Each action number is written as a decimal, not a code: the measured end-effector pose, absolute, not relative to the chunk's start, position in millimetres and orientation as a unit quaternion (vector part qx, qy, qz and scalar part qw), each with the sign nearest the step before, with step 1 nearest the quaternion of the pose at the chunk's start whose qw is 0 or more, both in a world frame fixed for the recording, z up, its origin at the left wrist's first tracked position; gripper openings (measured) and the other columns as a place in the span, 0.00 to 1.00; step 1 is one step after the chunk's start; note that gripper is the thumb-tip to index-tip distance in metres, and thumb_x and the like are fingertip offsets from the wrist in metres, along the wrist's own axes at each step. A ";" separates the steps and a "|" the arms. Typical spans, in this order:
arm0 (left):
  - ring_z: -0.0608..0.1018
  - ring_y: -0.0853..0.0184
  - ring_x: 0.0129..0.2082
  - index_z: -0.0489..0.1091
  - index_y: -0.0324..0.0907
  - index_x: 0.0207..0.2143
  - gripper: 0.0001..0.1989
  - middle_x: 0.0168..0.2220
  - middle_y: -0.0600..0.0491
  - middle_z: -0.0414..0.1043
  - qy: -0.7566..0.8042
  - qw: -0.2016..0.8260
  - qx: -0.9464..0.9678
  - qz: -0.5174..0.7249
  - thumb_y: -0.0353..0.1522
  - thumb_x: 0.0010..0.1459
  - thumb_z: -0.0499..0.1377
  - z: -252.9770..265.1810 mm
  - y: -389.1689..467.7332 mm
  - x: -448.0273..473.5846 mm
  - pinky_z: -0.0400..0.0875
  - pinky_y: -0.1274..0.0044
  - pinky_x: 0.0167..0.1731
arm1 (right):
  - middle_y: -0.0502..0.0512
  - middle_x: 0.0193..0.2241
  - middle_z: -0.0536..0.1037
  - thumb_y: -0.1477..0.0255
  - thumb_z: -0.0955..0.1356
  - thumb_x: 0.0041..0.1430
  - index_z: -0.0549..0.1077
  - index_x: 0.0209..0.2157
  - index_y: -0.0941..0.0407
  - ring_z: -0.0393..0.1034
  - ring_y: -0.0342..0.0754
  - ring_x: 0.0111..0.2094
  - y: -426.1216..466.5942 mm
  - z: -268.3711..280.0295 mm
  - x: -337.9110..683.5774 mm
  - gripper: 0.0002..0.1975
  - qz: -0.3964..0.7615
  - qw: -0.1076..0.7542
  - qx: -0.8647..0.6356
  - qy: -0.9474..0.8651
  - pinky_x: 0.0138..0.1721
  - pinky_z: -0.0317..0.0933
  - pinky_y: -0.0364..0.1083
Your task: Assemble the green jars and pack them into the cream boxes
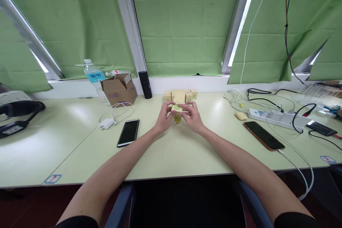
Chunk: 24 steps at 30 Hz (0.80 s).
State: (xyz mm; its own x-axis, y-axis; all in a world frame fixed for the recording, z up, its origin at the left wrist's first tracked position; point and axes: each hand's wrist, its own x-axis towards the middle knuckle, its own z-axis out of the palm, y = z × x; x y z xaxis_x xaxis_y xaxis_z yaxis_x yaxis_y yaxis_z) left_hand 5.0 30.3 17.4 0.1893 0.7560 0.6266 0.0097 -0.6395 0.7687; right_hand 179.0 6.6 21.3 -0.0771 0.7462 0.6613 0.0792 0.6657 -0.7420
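Note:
My left hand (164, 118) and my right hand (193, 117) meet above the middle of the table, fingers bent round the two sides of a small cream-coloured box (177, 108) with a green patch on its face. Both thumbs press at its lower edge. Just below it, between the hands, shows a small clear container with yellow contents (177, 118); whether it touches the box I cannot tell. Right behind the hands stand several similar small cream boxes (192, 94) in a group, some with green labels.
On the left are a phone (128, 133), a white charger (107, 123), a cardboard box (119, 91), a water bottle (95, 76) and a black cylinder (145, 84). A power strip (275, 118), tangled cables and another phone (263, 135) lie on the right. The table's front edge runs beneath my forearms.

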 end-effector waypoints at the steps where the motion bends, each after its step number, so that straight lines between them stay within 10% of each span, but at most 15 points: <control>1: 0.78 0.62 0.42 0.66 0.46 0.53 0.25 0.48 0.46 0.71 0.271 0.321 0.702 0.576 0.52 0.62 0.61 17.4 30.5 4.7 0.75 0.67 0.44 | 0.54 0.49 0.59 0.56 0.72 0.62 0.78 0.50 0.48 0.70 0.43 0.38 6.7 21.1 178.7 0.18 0.272 0.606 -0.304 -0.683 0.48 0.77 0.55; 10: 0.71 0.57 0.55 0.63 0.47 0.54 0.19 0.54 0.45 0.66 0.283 0.171 0.767 0.550 0.44 0.65 0.60 20.6 27.4 1.5 0.69 0.62 0.54 | 0.58 0.52 0.59 0.61 0.68 0.67 0.78 0.53 0.44 0.69 0.54 0.48 7.8 15.9 184.4 0.15 0.118 0.551 -0.364 -0.742 0.48 0.76 0.59; 24: 0.72 0.58 0.48 0.58 0.44 0.53 0.26 0.50 0.47 0.66 0.355 0.145 0.756 0.530 0.33 0.55 0.64 21.5 22.5 1.9 0.67 0.65 0.51 | 0.63 0.62 0.56 0.71 0.62 0.68 0.65 0.65 0.41 0.66 0.65 0.58 -2.3 15.3 185.9 0.25 -0.040 0.395 -0.385 -0.833 0.44 0.74 0.61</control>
